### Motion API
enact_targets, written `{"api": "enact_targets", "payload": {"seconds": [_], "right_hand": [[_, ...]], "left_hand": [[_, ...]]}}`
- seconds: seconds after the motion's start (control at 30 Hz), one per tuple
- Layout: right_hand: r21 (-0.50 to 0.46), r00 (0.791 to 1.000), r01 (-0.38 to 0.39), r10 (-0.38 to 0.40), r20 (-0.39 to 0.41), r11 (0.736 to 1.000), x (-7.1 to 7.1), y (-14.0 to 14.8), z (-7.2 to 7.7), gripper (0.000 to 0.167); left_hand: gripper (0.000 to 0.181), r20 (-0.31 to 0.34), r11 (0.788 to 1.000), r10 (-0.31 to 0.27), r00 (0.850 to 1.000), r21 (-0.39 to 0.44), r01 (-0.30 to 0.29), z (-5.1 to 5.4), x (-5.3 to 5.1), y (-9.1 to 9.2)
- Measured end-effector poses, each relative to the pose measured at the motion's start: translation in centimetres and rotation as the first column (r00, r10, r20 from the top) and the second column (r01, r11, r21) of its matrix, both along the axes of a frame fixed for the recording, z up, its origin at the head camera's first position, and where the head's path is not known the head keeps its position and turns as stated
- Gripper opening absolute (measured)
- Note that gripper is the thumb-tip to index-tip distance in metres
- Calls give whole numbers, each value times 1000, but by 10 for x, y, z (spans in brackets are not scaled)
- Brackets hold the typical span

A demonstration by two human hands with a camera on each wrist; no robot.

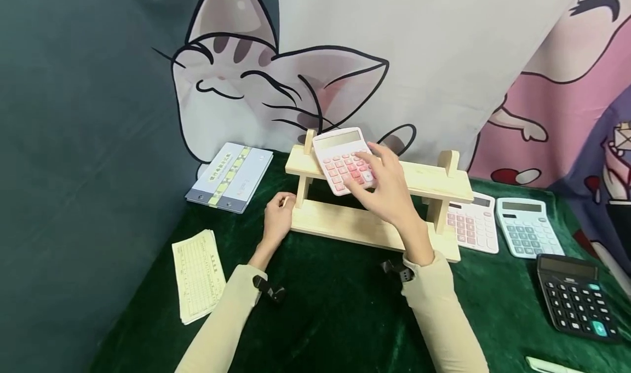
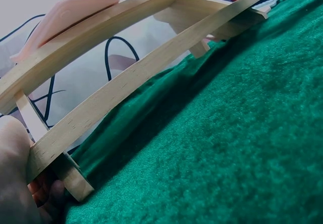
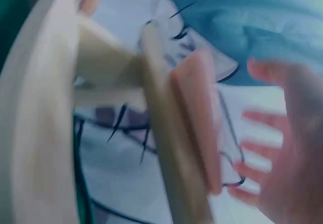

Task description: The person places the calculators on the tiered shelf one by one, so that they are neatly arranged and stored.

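Observation:
A two-tier wooden shelf (image 1: 345,219) stands on green cloth. On its upper board sits a pink calculator (image 1: 337,138), tilted, keys facing me. My left hand (image 1: 278,217) grips the shelf's left end; in the left wrist view, the thumb of that hand (image 2: 15,158) lies against the end of the lower board, fingers curled beneath. My right hand (image 1: 389,192) is over the calculator's right side in the head view. From the right wrist view, the fingers of the right hand (image 3: 295,148) are spread, with a gap between them and the calculator (image 3: 202,113).
Right of the shelf lie another pink calculator (image 1: 475,222), a light blue calculator (image 1: 527,225) and a black calculator (image 1: 574,296). A pale green pen-like object (image 1: 549,365) is near the front edge. At left are a blue-grey binder (image 1: 229,176) and printed paper sheets (image 1: 199,274). A patterned curtain hangs behind.

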State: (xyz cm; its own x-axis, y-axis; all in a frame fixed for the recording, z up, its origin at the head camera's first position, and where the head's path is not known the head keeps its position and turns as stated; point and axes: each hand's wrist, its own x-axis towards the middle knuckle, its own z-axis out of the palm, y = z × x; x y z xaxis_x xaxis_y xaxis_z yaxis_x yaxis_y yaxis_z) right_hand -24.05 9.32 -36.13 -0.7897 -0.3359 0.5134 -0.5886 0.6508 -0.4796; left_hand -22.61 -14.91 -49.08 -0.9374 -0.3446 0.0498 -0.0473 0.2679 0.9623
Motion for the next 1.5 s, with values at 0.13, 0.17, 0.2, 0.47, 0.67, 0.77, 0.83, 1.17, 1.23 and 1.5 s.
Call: {"api": "enact_targets", "payload": {"seconds": [0.13,0.17,0.2,0.47,0.67,0.77,0.83,1.17,1.23,1.5], "right_hand": [[102,996,-77,71,60,992,-2,8,-13,59],[115,994,-85,77,74,990,-3,9,-15,58],[114,993,-92,82,84,989,-3,10,-16,57],[34,991,-113,110,76,993,-10,14,-22,50],[46,995,-88,86,45,995,-13,9,-27,50],[64,998,-69,69,17,996,-13,6,-28,51],[75,999,-54,54,-1,996,-12,4,-29,51],[76,997,27,-21,-68,997,-3,-14,-33,49],[77,997,38,-32,-75,996,-1,-18,-33,50],[78,993,60,-51,-110,995,4,-32,-39,49]], "left_hand": [[23,5,1000,-6,1000,-15,6,-1,-1,3],[23,7,1000,-9,1000,-15,9,-1,0,4],[24,9,1000,-8,1000,-13,9,0,0,4],[24,-8,1000,3,1000,6,-3,3,1,1],[24,-3,1000,-3,1000,7,3,2,1,-1],[25,-9,1000,4,1000,6,-4,2,1,-1],[25,-11,1000,5,1000,5,-5,2,1,-1],[24,-17,1000,11,1000,2,-11,0,1,0],[24,-20,1000,14,1000,0,-14,0,1,0],[23,-20,1000,13,1000,-3,-13,-1,0,0]]}}
